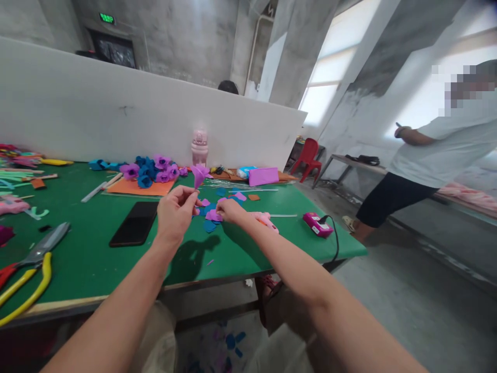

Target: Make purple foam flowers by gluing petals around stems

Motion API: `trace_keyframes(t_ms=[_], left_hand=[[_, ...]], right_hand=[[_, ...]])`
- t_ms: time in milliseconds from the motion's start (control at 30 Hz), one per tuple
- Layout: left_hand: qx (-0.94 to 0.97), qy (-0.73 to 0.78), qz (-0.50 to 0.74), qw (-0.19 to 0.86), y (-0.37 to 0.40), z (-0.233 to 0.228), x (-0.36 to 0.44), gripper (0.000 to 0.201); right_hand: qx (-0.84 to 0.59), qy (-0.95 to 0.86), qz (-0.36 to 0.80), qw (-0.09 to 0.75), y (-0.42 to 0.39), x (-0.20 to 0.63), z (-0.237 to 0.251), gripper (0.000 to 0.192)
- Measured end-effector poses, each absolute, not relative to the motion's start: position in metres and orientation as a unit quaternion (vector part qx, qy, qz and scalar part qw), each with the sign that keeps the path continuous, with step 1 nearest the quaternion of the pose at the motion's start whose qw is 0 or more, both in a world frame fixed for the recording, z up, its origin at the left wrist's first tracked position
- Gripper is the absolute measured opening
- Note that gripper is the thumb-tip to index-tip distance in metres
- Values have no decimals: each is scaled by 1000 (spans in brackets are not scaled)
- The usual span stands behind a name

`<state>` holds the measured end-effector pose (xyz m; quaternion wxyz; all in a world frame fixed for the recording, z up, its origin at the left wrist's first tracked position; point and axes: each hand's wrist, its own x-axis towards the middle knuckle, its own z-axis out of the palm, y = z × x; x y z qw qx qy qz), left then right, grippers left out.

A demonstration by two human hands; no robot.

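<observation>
Pinched in the fingers of my left hand (176, 210) is a purple paper flower (199, 175), held upright above the table with its petals flaring at the top. My right hand (229, 211) reaches down to the loose pieces, its fingers closed at a purple paper petal (213, 215); whether it grips that petal is hard to see. Blue paper petals (210, 226) lie scattered around it. Partly behind my right forearm rests a pink glue gun (267, 221).
Finished blue and purple flowers (146, 171) lie on an orange sheet (132, 187). A phone (134, 224), yellow-handled scissors (42, 259), a pink bottle (199, 147) and a magenta power box (317, 224) are on the green table (240, 254). A person (435, 140) stands at right.
</observation>
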<state>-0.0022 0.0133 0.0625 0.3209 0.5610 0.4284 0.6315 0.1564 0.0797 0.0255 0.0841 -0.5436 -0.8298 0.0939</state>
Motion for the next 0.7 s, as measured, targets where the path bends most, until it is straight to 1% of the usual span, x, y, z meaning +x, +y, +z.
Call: trace_keyframes(t_ms=[133,300,400,500,700], left_hand=[[568,427,624,326,14,61,-1,11],[575,421,620,329,17,58,-1,12],[576,422,617,330,19,55,1,12],[581,423,611,332,20,52,2,13],[584,426,604,335,20,51,3,12]], right_hand=[[-547,-833,69,47,98,151,14,15],[-548,-834,46,49,99,148,9,18],[-551,-830,47,69,98,147,9,17],[-558,-821,60,107,97,153,14,17],[-553,-803,129,181,94,178,15,15]])
